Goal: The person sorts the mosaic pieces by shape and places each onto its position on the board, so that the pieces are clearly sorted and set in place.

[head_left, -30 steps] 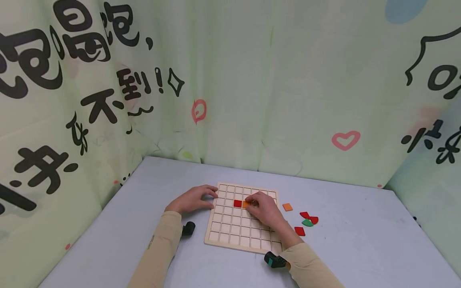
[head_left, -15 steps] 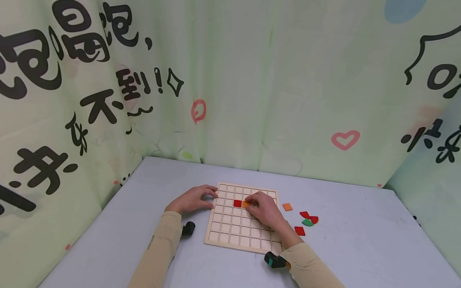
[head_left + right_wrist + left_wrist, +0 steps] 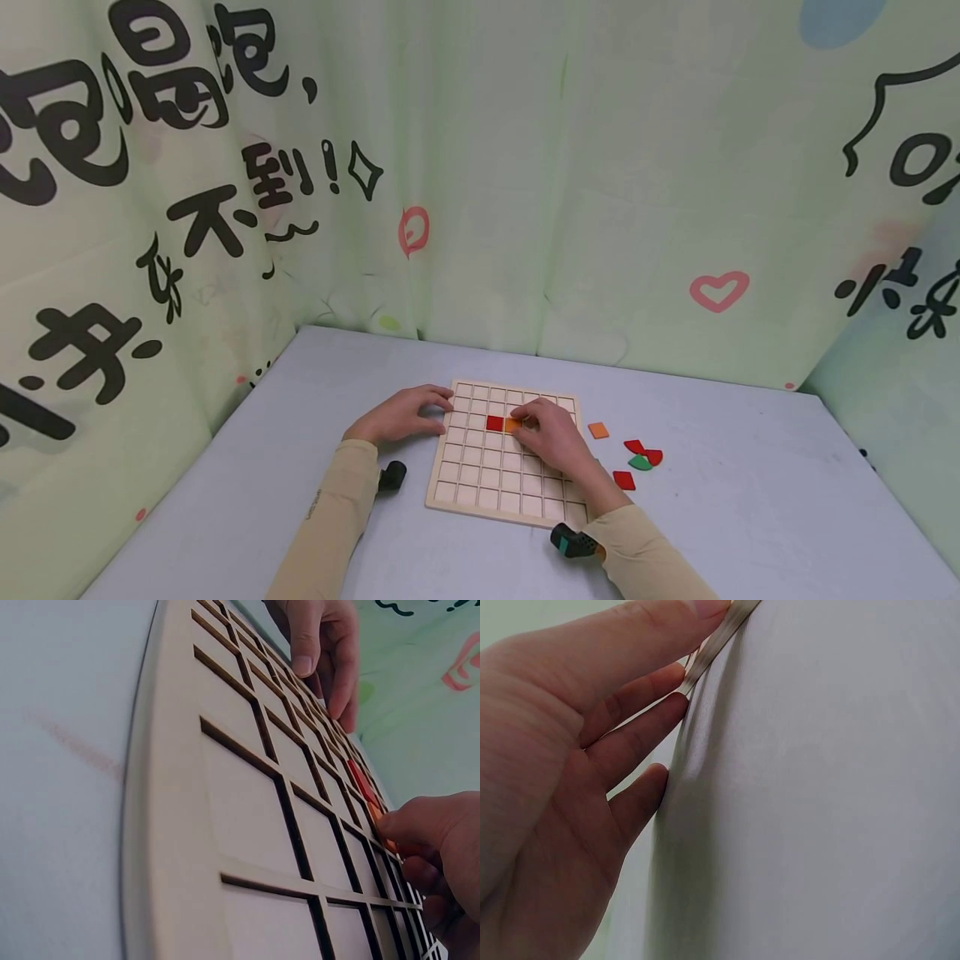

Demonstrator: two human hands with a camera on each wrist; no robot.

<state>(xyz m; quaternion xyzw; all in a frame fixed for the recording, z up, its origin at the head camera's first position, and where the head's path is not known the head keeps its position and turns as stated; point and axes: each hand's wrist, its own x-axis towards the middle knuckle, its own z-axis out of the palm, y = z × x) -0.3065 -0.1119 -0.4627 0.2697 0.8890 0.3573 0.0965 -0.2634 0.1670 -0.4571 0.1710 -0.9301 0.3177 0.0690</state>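
Observation:
A wooden grid board lies on the table, holding a red square tile and, to its right, an orange tile. My right hand reaches over the board and pinches that orange tile between thumb and fingers; the fingers partly cover it. In the right wrist view the thumb rests on the orange tile, beside the red one. At the board's left edge, my left hand touches the side with fairly straight fingers. The left wrist view shows those fingertips along the edge.
Right of the board lie a loose orange tile, a red square tile, two curved red pieces and a green one. A printed curtain stands behind the white table.

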